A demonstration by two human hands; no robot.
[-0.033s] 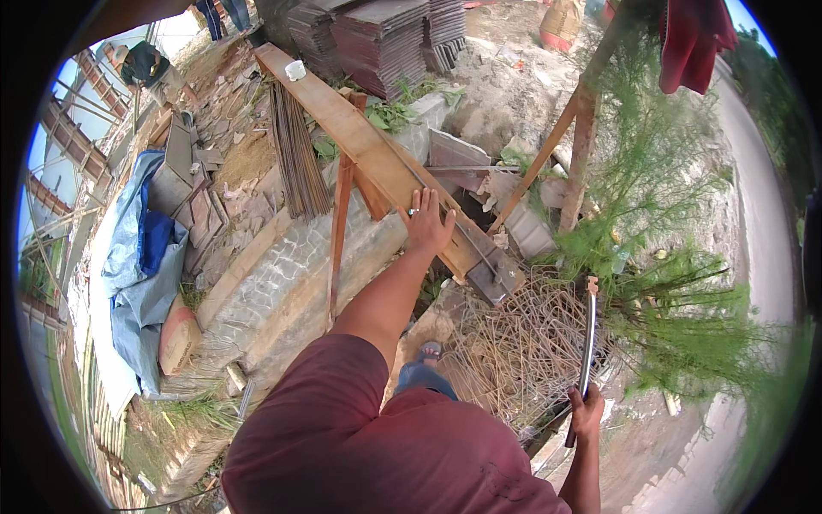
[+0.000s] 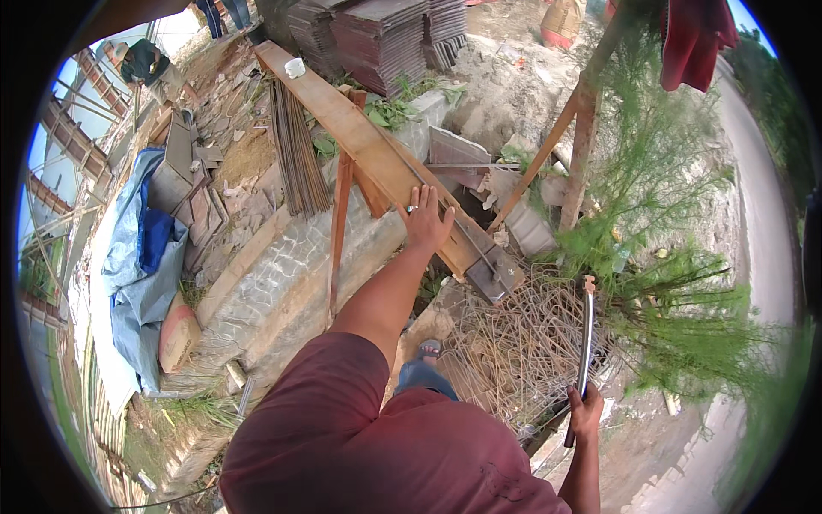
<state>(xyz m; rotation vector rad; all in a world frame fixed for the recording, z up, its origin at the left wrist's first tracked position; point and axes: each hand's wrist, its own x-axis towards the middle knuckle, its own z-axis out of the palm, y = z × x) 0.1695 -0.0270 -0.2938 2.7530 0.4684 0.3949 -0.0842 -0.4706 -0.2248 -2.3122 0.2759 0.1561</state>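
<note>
My left hand (image 2: 425, 223) lies flat with fingers spread on a long wooden plank (image 2: 342, 120). Under or beside its fingers runs a thin steel rod (image 2: 476, 245) along the plank; how firmly it is pressed is hidden. A dark metal plate (image 2: 497, 278) is fixed at the plank's near end. Low on the right, my right hand (image 2: 586, 411) is wrapped around the lower part of a rebar bender (image 2: 586, 343), a long bar with a notched head, held roughly upright and apart from the plank. Below the plate is a tangled heap of bent steel rods (image 2: 514, 351).
Wooden legs (image 2: 341, 231) prop the plank. A bundle of straight rods (image 2: 298, 154) leans left of it; a white cup (image 2: 294, 68) stands on its far end. Stacked tiles (image 2: 381, 47), a blue tarp (image 2: 137, 291), feathery green branches (image 2: 685, 317) and a co-worker (image 2: 145, 64) surround it.
The rebar bender's notched head has shifted very slightly left. My left hand stays in place on the plank.
</note>
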